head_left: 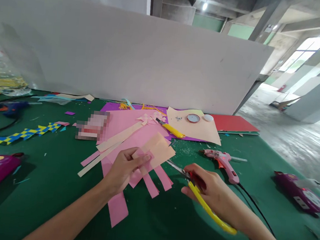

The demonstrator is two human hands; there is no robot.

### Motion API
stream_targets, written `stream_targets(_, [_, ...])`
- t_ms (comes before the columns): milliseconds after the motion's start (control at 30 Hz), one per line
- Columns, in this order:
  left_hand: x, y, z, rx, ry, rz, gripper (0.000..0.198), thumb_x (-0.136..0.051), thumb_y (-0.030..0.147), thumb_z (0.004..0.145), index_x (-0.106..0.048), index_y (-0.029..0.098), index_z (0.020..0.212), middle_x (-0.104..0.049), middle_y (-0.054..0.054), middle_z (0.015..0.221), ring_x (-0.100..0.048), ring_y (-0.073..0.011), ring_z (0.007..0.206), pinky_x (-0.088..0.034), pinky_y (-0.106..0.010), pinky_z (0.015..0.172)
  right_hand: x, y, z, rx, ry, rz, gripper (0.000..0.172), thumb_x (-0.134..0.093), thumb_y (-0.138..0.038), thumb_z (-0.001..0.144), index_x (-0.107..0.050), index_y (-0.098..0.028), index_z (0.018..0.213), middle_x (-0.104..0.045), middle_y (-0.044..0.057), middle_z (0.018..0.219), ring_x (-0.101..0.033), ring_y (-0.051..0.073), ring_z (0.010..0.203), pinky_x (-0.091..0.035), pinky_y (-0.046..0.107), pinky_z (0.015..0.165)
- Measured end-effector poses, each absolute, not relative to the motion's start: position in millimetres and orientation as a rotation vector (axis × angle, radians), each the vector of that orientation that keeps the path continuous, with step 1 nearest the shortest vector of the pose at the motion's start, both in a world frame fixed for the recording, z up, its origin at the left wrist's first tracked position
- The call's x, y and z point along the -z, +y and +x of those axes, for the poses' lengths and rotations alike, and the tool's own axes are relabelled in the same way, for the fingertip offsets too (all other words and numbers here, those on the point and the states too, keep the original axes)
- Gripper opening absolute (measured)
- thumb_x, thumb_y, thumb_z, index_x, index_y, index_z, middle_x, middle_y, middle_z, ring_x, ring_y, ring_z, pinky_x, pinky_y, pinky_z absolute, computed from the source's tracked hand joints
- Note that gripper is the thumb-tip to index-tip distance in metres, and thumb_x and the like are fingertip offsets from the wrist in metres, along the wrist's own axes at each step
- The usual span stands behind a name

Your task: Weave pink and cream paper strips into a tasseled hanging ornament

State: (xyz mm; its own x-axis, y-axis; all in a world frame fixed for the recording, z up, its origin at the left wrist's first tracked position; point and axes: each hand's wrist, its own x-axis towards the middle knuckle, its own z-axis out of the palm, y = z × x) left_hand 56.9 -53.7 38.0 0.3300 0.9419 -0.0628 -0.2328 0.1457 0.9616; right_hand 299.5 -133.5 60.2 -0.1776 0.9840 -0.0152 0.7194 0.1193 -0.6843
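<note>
Right hand (212, 193), fingers closed round the scissors (210, 211), aims the blades toward ten o'clock. The paper (158, 152) lies just off their tips, pinched by the left hand (124, 169), its strips trailing toward five o'clock over the table (43, 184). A glue gun (224, 162) lies at one o'clock.

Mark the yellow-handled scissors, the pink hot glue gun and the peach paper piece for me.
Yellow-handled metal scissors (207, 208): head view, on the yellow handle.
Pink plastic hot glue gun (223, 160): head view, on its body.
Peach rectangular paper piece (161, 150): head view, on its bare middle.
</note>
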Motion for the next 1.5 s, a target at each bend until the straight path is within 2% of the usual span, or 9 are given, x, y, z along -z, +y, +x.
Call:
stream_targets(233, [-36.1,-52.2,58.9,-1.012,0.932,1.132,0.036,-0.072,0.03,0.073,-0.049,0.017,0.05,-0.045,0.005,0.052,-0.046,-0.009,0.055,-0.044,-0.024,0.066,-66.1,-139.1,303.8,-0.842,-2.035,-1.676,0.028,-0.057,-0.049,0.083,-0.055,-0.025,0.097,-0.054,-0.002,0.068,-0.038,0.013,0.057,-0.028,0.026,0.051])
stream_targets(400, [-32.0,-53.7,58.9,-1.036,0.922,1.175,0.04,-0.073,0.026,0.072,-0.042,0.017,0.048,-0.032,0.007,0.051,-0.037,-0.007,0.05,-0.041,-0.022,0.059,-63.5,-135.7,301.9,-0.955,-2.027,-1.615,0.024,-0.059,-0.045,0.082,-0.055,-0.024,0.094,-0.051,-0.003,0.065,-0.035,0.011,0.055,-0.028,0.024,0.049])
stream_targets(500, [-31.9,-55.6,58.8,-1.033,0.864,1.201,0.033,-0.072,0.022,0.073,-0.047,0.017,0.051,-0.031,0.007,0.053,-0.037,-0.0078,0.052,-0.039,-0.022,0.055,-63.8,-134.4,297.4,-1.151,-1.928,-1.527,0.022,-0.06,-0.043,0.082,-0.054,-0.023,0.091,-0.051,-0.003,0.063,-0.039,0.01,0.052,-0.03,0.023,0.047])
stream_targets(667, [-34.2,-58.0,58.2,-1.041,0.822,1.222,0.022,-0.07,0.018,0.072,-0.055,0.017,0.057,-0.045,0.004,0.059,-0.046,-0.0105,0.06,-0.042,-0.023,0.06,-70.1,-139.6,290.9,-1.546,-1.639,-1.493,0.027,-0.05,-0.05,0.087,-0.051,-0.023,0.086,-0.058,0.0,0.067,-0.048,0.01,0.049,-0.034,0.021,0.041])
stream_targets(833, [-32.5,-58.0,58.9,-1.028,0.956,1.347,0.026,-0.07,0.023,0.073,-0.051,0.017,0.056,-0.036,0.006,0.052,-0.039,-0.0093,0.055,-0.038,-0.022,0.056,-67.5,-144.1,290.3,-1.676,-1.533,-1.426,0.032,-0.05,-0.053,0.087,-0.05,-0.021,0.089,-0.062,0.003,0.078,-0.051,0.01,0.053,-0.037,0.021,0.043])
stream_targets(1000, [-30.2,-58.8,61.3,-0.967,1.04,1.428,0.032,-0.07,0.028,0.074,-0.047,0.018,0.055,-0.041,0.007,0.048,-0.039,-0.009,0.051,-0.036,-0.022,0.054,-66.3,-141.2,286.5,-1.656,-1.599,-1.43,0.032,-0.048,-0.051,0.089,-0.048,-0.019,0.085,-0.06,0.001,0.076,-0.053,0.009,0.055,-0.04,0.02,0.046])
stream_targets(1133, [-30.2,-60.3,63.8,-0.975,1.031,1.406,0.035,-0.07,0.031,0.075,-0.046,0.018,0.054,-0.034,0.008,0.046,-0.033,-0.0072,0.048,-0.034,-0.021,0.052,-70.5,-137.4,282.1,-1.633,-1.645,-1.416,0.031,-0.047,-0.05,0.09,-0.046,-0.019,0.084,-0.06,0.0,0.075,-0.054,0.009,0.056,-0.039,0.019,0.046])
stream_targets(1300, [-30.9,-62.0,65.5,-0.992,1.01,1.365,0.046,-0.069,0.037,0.076,-0.035,0.017,0.052,-0.024,0.007,0.054,-0.029,-0.0069,0.051,-0.029,-0.02,0.049,-71.4,-135.6,278.6,-1.618,-1.672,-1.403,0.031,-0.048,-0.051,0.09,-0.046,-0.02,0.089,-0.059,-0.001,0.074,-0.052,0.008,0.053,-0.037,0.018,0.042])
stream_targets(1500, [-29.9,-62.9,65.8,-0.979,1.001,1.355,0.046,-0.07,0.039,0.075,-0.035,0.017,0.054,-0.022,0.007,0.056,-0.026,-0.0068,0.052,-0.027,-0.019,0.047,-66.6,-133.8,277.2,-1.52,-1.712,-1.404,0.028,-0.048,-0.048,0.09,-0.049,-0.021,0.095,-0.06,0.0,0.074,-0.052,0.008,0.052,-0.038,0.018,0.045])
